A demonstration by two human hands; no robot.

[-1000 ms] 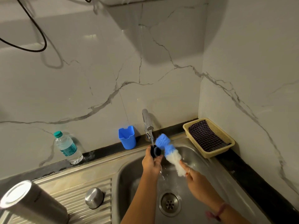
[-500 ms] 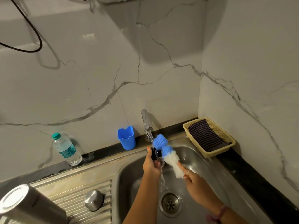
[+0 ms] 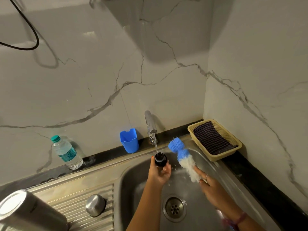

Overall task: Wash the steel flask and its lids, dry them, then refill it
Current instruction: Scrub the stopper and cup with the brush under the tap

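I'm holding the black lid [image 3: 160, 159] in my left hand [image 3: 159, 173] under the tap [image 3: 150, 125]; my right hand [image 3: 212, 189] is apparently gripping the brush [image 3: 183, 157].

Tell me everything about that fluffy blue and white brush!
The brush is a fluffy bottle brush, blue at its top end and white lower down, with a narrow waist in the blue part. It looks soft and wet. The right hand holds it by the white end, tilted over the sink. It sits beside the running water, not touching the black lid.
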